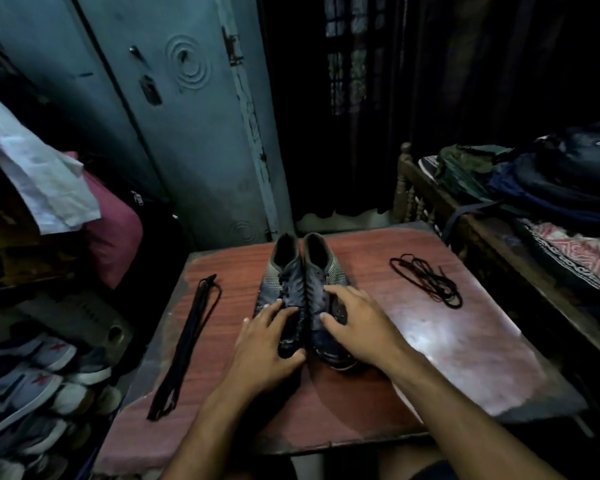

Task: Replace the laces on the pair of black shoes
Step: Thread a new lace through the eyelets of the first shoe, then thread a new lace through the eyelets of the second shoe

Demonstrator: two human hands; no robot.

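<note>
Head view: the two shoes stand side by side, touching, toes toward the person, on the table [430,341]. The left hand [269,344] lies over the toe of the left shoe [284,285], fingers spread and lightly curved across the top, thumb round the toe end; it rests on the shoe more than it clamps it. The right hand [355,323] covers the forefoot of the right shoe [321,271] the same way, fingers apart and laid on the upper.

A straight bundle of laces [184,344] lies well to the left, near the table edge. A loose coil of laces [426,280] lies well to the right.

Risks, as I judge them: the light is dim and both lace sets are dark, so old and new could get mixed. The left bundle sits close to the edge and a sweep of the forearm could knock it off. The coil looks tangled and may knot when pulled. Whether the eyelets are already empty cannot be told under the hands.
</note>
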